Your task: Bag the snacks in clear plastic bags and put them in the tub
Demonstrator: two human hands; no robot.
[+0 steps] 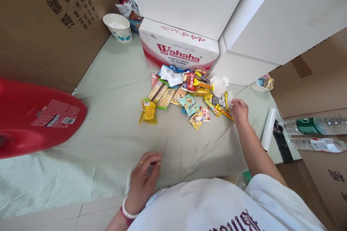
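My right hand is at the right edge of a pile of packaged snacks, its fingers pinched on a clear plastic wrapper. Beside it lie thin yellow snack sticks and a crumpled clear bag. My left hand hovers by the near table edge, fingers curled toward the thumb, with nothing visible in them. The pile holds a red packet, a light blue packet, a cream packet, long biscuit packs and a yellow wrapped cake at its left end.
A Wahaba-lettered water carton stands behind the pile, below large white boxes. A red jug and a paper cup are on the left. To the right are a white bowl, a white roll and plastic bottles.
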